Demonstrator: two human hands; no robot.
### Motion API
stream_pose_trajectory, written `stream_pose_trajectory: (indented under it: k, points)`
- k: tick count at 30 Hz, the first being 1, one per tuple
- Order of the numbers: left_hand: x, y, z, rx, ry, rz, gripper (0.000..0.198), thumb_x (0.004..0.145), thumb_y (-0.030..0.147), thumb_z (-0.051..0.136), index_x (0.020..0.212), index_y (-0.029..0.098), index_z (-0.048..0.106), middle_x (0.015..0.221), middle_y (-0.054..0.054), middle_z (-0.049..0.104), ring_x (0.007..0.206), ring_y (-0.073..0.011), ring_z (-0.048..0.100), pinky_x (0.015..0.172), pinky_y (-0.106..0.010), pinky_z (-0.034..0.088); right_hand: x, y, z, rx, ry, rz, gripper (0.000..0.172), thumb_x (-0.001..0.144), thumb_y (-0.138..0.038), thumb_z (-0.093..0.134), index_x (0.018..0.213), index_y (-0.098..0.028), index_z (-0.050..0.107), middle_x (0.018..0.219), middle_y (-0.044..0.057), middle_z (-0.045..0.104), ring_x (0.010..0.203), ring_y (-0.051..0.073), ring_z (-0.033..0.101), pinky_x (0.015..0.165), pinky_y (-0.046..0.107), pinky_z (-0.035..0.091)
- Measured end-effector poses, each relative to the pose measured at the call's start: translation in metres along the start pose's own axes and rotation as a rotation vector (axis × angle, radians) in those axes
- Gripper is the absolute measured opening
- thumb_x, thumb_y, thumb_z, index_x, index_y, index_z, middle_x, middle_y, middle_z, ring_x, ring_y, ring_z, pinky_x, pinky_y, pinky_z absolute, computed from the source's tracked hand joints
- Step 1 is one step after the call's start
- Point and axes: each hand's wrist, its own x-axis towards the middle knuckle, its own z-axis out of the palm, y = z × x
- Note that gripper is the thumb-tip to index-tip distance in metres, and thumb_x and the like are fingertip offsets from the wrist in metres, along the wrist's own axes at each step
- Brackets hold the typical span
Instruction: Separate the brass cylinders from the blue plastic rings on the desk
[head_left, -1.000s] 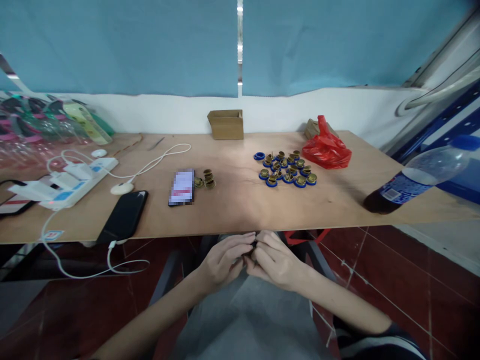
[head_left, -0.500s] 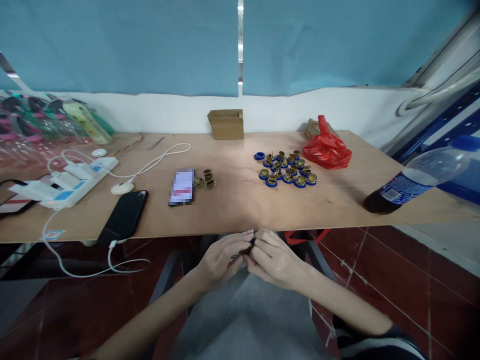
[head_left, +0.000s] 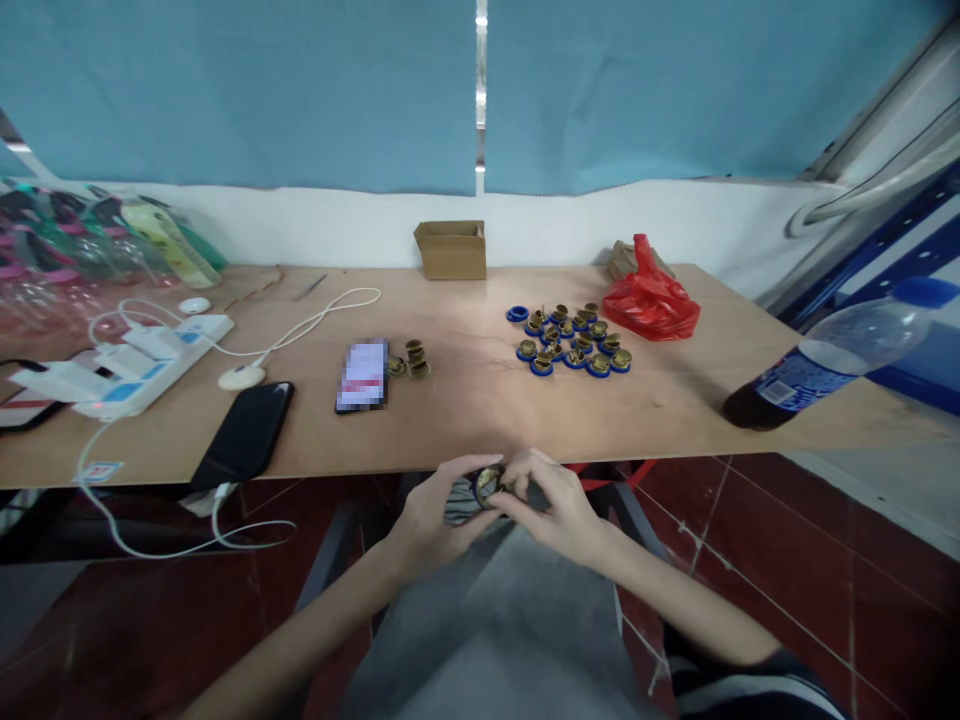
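Just in front of the table edge, over my lap, my left hand point(head_left: 435, 515) grips a round gold metal piece with a dark blue rim point(head_left: 489, 484) between thumb and fingers. My right hand point(head_left: 561, 508) has its thumb and fingers closed on the near right side of the same piece. Several similar gold pieces in blue rings point(head_left: 576, 357) lie in a group on the table, right of the middle. A blue ring point(head_left: 517, 314) with nothing in it lies at their back left. Several gold pieces without blue rings point(head_left: 416, 358) are stacked beside a lit phone point(head_left: 361, 375).
A small cardboard box point(head_left: 454, 250) stands by the wall. On the right are a red plastic bag point(head_left: 651, 300) and a tilted-looking cola bottle point(head_left: 814, 370). A power strip point(head_left: 154, 370), a dark phone point(head_left: 244, 432), cables and clear bottles point(head_left: 82, 260) occupy the left.
My fingers have spread around the gold piece, and its round face now shows where it was mostly covered before. The things on the table have stayed in place.
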Motion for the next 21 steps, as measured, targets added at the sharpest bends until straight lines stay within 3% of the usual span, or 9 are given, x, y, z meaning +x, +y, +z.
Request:
stream_pose_trajectory:
  k: [5,11,21]
  points:
    - [0.0011,0.004,-0.0007,-0.034,0.0,-0.028,0.045,0.087,0.026,0.074,0.128,0.022,0.056,0.11,-0.009,0.074,0.096,-0.0197,0.076,0.083,-0.03,0.065,-0.0006,0.0057,-0.0016,0.094,-0.01,0.042,0.017,0.091,-0.026,0.072,0.086,-0.022,0.055,0.069,-0.005,0.049,0.07,0.014,0.057,0.068,0.027,0.048]
    - [0.0062,0.0062,-0.0017,-0.077,0.031,0.022,0.046,0.085,0.021,0.076,0.128,0.021,0.057,0.109,-0.009,0.074,0.097,-0.0198,0.074,0.085,-0.033,0.064,0.0013,0.0072,-0.0071,0.111,-0.036,-0.014,0.015,0.091,-0.024,0.071,0.084,-0.02,0.057,0.078,0.0,0.061,0.077,0.015,0.062,0.071,0.028,0.051]
    - [0.0012,0.0019,0.0009,-0.135,-0.006,0.08,0.055,0.082,0.02,0.079,0.131,0.019,0.056,0.11,-0.011,0.074,0.099,-0.0216,0.074,0.086,-0.033,0.063,0.0006,0.0057,-0.0049,0.089,0.051,0.075,0.013,0.093,-0.027,0.069,0.098,-0.021,0.058,0.071,-0.005,0.059,0.063,0.011,0.061,0.063,0.022,0.051]
